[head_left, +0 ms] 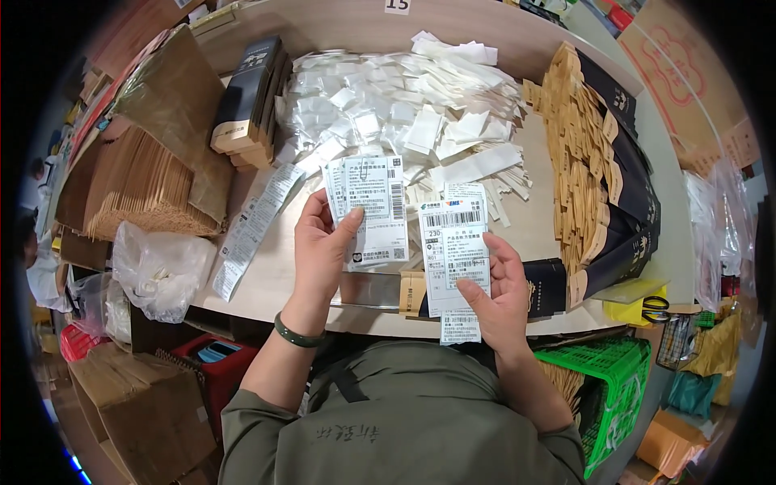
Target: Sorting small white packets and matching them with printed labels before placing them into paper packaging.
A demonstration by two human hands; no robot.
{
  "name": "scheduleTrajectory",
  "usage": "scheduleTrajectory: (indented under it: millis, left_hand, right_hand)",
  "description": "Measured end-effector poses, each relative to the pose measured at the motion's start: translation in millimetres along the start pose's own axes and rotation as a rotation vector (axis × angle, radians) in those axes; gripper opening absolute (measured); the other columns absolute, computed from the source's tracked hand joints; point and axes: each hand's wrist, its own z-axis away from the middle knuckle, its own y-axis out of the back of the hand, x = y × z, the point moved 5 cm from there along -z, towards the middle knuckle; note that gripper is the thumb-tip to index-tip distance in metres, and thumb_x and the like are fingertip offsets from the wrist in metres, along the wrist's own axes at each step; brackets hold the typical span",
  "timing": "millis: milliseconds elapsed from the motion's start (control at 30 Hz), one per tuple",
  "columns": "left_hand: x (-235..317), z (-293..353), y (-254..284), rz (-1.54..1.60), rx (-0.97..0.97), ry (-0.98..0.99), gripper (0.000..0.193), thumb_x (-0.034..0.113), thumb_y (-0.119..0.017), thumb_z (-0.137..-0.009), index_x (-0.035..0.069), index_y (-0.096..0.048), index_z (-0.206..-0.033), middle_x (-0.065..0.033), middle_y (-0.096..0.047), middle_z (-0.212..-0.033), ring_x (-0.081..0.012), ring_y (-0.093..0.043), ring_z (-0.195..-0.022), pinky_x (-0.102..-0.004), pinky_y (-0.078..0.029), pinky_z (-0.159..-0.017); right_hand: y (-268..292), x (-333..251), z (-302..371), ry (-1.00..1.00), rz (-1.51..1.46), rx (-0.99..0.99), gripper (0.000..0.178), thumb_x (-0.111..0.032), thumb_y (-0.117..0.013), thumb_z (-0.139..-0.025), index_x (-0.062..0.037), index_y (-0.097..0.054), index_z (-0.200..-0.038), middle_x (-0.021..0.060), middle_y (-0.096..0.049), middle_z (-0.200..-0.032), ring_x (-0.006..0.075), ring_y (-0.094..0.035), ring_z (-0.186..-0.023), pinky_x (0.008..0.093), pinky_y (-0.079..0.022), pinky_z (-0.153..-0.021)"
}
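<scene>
My left hand [327,242] pinches a small stack of printed white labels [373,194], its thumb lying over their lower left part. Apart from it, my right hand [501,303] grips more printed labels [455,242], among them a larger shipping label with a barcode; a narrow strip hangs below the thumb. Both sets are held above the front part of the table [283,279]. Beyond them lies a wide heap of white paper slips and clear packets [404,97]. A long printed label strip [257,230] rests left of my left hand.
Dark boxes with tan ends [249,101] stand at the back left, beside a carton of brown cardboard sheets [153,186]. Folded dark and tan boxes [602,170] line the right side. Scissors [656,309] sit by a yellow holder [626,311]. A green crate [622,364] is below right.
</scene>
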Motion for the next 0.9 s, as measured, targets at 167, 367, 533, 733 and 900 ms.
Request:
scheduleTrajectory:
  millis: [167,367,533,733,900]
  left_hand:
    - [-0.1,1.1,1.3,-0.01,0.006,-0.017,0.038,0.004,-0.07,-0.089,-0.001,-0.052,-0.122,-0.0093,-0.066,-0.109,-0.0122,-0.062,-0.1,-0.0257,-0.049,-0.09]
    - [3.9,3.5,-1.5,-0.02,-0.001,-0.024,0.037,0.003,-0.069,-0.089,-0.002,-0.052,-0.121,-0.0095,-0.066,-0.109,-0.0127,-0.062,-0.099,-0.0262,-0.05,-0.09]
    - [4.2,4.0,-2.3,-0.032,-0.005,-0.034,0.037,0.002,-0.069,-0.088,-0.002,-0.052,-0.121,-0.0097,-0.066,-0.109,-0.0128,-0.062,-0.099,-0.0264,-0.05,-0.09]
    - [1.9,4.7,-2.6,-0.023,-0.012,-0.02,0.038,0.002,-0.069,-0.088,-0.002,-0.052,-0.122,-0.0096,-0.066,-0.11,-0.0129,-0.062,-0.1,-0.0266,-0.05,-0.09]
    - [1.3,6.1,-3.3,-0.013,-0.015,-0.012,0.039,0.001,-0.069,-0.088,-0.002,-0.052,-0.122,-0.0099,-0.066,-0.111,-0.0132,-0.062,-0.1,-0.0268,-0.049,-0.091]
  right_hand:
    - [0.2,1.8,-0.2,0.011,-0.009,0.008,0.063,0.005,-0.066,-0.087,0.0007,-0.034,-0.141,0.0145,-0.06,-0.12,0.0172,-0.062,-0.107,0.0302,-0.053,-0.092]
    - [1.0,0.7,1.0,0.005,-0.015,0.009,0.063,0.005,-0.066,-0.087,0.0005,-0.034,-0.141,0.0142,-0.06,-0.119,0.0172,-0.063,-0.107,0.0303,-0.053,-0.092]
    - [1.7,1.5,1.9,-0.007,-0.027,0.012,0.064,0.005,-0.067,-0.087,0.0003,-0.034,-0.141,0.0144,-0.06,-0.119,0.0173,-0.063,-0.106,0.0304,-0.054,-0.091]
    - [2.0,-0.5,2.1,0.001,-0.021,0.015,0.064,0.006,-0.066,-0.087,0.0001,-0.034,-0.141,0.0147,-0.061,-0.119,0.0178,-0.064,-0.106,0.0301,-0.054,-0.091]
    - [1.9,-1.1,3.7,-0.004,-0.026,0.007,0.063,0.006,-0.065,-0.089,0.0015,-0.032,-0.142,0.0147,-0.061,-0.119,0.0168,-0.061,-0.108,0.0297,-0.051,-0.093]
